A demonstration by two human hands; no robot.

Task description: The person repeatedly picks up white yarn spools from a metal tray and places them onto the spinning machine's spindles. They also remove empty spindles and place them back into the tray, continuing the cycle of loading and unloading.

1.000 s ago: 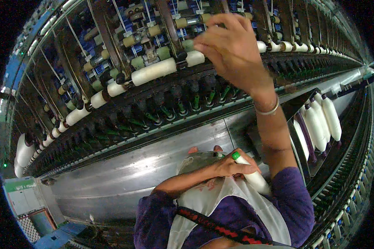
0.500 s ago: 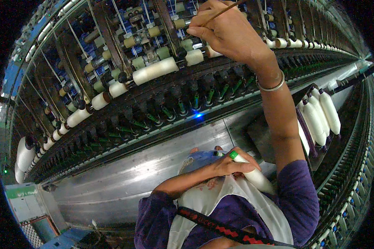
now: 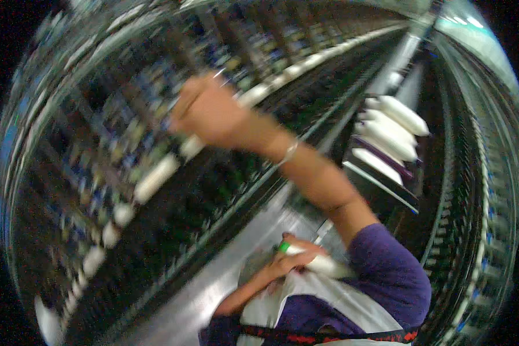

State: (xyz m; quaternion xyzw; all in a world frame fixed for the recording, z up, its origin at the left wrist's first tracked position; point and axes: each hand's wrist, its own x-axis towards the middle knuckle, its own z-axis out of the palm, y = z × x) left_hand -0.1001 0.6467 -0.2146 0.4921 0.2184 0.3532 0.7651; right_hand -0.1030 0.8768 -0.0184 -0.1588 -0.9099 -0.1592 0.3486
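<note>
Near my body, at the lower middle, my left hand [image 3: 300, 259] is closed around a white yarn bobbin [image 3: 328, 265] with a green band at its upper end. This bobbin lies slanted against my white apron [image 3: 317, 294]. My right arm stretches up and left, and my right hand [image 3: 207, 112] is closed in a fist in front of the spinning machine's rollers. A thin brown stick [image 3: 191, 98] seems to run across this fist, but motion blur hides most of it. White rollers [image 3: 155, 177] lie in a row just below the hand.
A dark tray [image 3: 380, 181] on the right carries several full white bobbins [image 3: 395, 135]. Dark rows of spindles [image 3: 213, 202] run along the machine, and another machine [image 3: 473, 230] lines the right side. A shiny metal floor [image 3: 196, 311] stretches between them.
The whole view has turned, tilting the machine more steeply, and is now blurred. My right hand has swung left and down in the picture. My left hand keeps its hold on the bobbin.
</note>
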